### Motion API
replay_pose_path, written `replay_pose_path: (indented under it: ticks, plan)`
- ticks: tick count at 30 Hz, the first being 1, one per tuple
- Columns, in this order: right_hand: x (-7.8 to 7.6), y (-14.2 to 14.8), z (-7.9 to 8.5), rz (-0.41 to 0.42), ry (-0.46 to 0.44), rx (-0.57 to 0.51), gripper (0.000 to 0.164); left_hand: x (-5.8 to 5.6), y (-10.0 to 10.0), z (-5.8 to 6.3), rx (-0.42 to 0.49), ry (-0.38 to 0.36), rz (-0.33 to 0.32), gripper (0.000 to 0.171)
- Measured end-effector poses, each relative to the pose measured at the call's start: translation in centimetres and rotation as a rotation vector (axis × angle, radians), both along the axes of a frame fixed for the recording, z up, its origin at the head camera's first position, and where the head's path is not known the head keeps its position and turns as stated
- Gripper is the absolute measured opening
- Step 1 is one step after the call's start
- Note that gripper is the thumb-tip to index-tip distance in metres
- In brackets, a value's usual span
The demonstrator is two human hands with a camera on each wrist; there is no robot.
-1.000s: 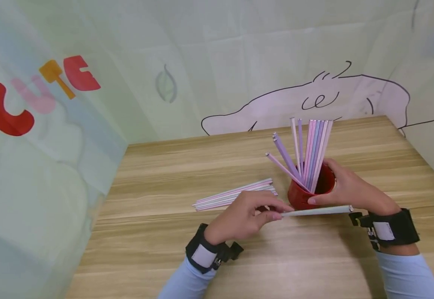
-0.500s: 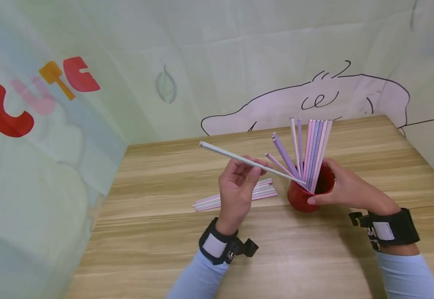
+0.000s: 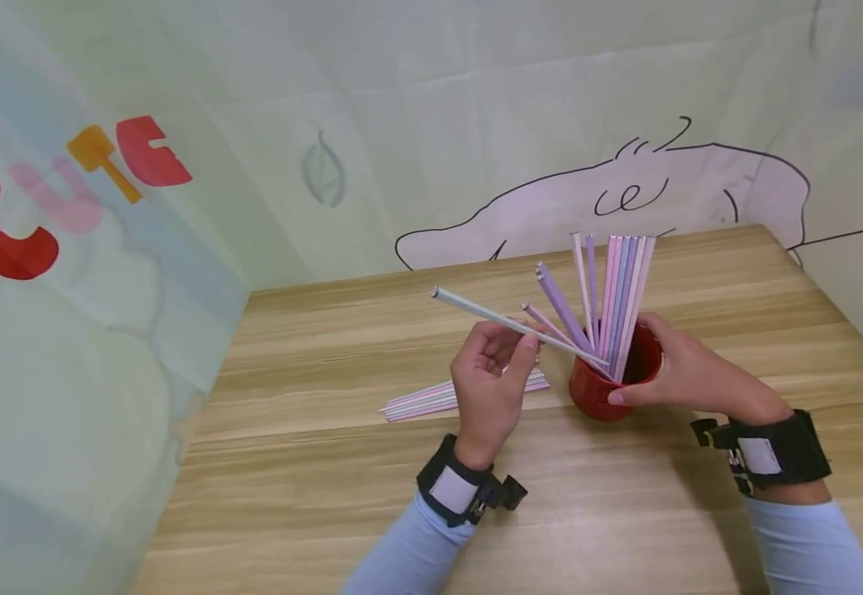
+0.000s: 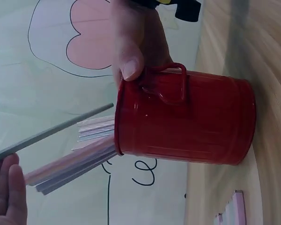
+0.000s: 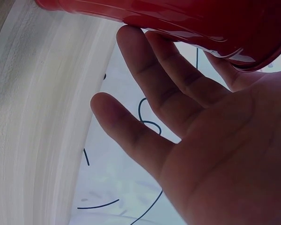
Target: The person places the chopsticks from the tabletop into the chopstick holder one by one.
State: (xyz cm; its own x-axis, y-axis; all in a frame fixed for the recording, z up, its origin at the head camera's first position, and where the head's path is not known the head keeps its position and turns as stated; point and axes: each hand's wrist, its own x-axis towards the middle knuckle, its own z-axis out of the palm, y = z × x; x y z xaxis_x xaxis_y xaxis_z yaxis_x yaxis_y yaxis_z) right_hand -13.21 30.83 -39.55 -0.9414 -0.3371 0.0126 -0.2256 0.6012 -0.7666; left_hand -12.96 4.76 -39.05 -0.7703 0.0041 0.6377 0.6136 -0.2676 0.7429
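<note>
My left hand (image 3: 487, 388) pinches a pale blue pencil (image 3: 479, 311) between thumb and fingers. It slants down to the right, and its lower end is at the mouth of a red metal cup (image 3: 597, 393). In the left wrist view that pencil (image 4: 51, 134) points at the cup's rim. Pink, lilac and blue pencils (image 3: 628, 285) stand in the cup, some leaning left. With the thumb at the rim and fingers on the far side, my right hand (image 3: 699, 376) grips the cup. A small side handle (image 4: 183, 84) shows near that thumb.
Several pink and white pencils (image 3: 420, 402) lie in a flat row on the wooden table (image 3: 312, 496), partly behind my left hand. A printed cloth (image 3: 372, 99) hangs along the back and left sides of the table.
My left hand has raised the pale blue pencil from low in front of the cup, turned it, and brought its end to the cup's mouth. The right hand keeps its grip.
</note>
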Motion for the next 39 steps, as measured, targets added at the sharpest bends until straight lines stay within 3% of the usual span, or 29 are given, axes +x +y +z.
replay_pose_path:
  ticks: [3,8,11,15,17,21,30,34,39]
  plan:
    - [0.0,-0.1,0.0,-0.002,0.006,0.007,0.097,-0.1,0.3,-0.3,-0.049,-0.022,0.032,0.014]
    - [0.0,-0.1,-0.1,-0.002,0.010,0.008,0.097,-0.1,0.8,-1.1,-0.250,-0.039,0.118,0.011]
    - [-0.1,-0.1,-0.1,0.004,0.011,-0.004,0.097,-0.2,0.8,-1.4,-0.429,0.020,0.205,0.012]
    - [-0.1,-0.1,-0.1,0.008,0.014,-0.008,0.097,-0.3,0.9,-1.8,-0.754,0.147,0.365,0.017]
    - [-0.1,-0.1,-0.1,0.009,0.017,-0.003,0.097,-0.3,1.0,-1.9,-0.875,0.185,0.396,0.018]
    - [-0.1,-0.1,-0.1,0.013,0.012,-0.005,0.097,-0.1,1.1,-2.0,-0.963,0.193,0.371,0.020]
    - [-0.2,-0.1,-0.2,0.021,0.012,-0.021,0.098,-0.5,-0.5,-1.6,-0.990,0.182,0.332,0.023]
    - [-0.2,0.0,-0.2,0.007,0.005,-0.010,0.098,-1.1,-2.1,-1.7,-1.074,0.120,0.313,0.022]
    - [-0.2,0.0,-0.2,-0.010,-0.005,0.000,0.100,-1.7,-4.0,-2.2,-1.284,-0.014,0.280,0.022]
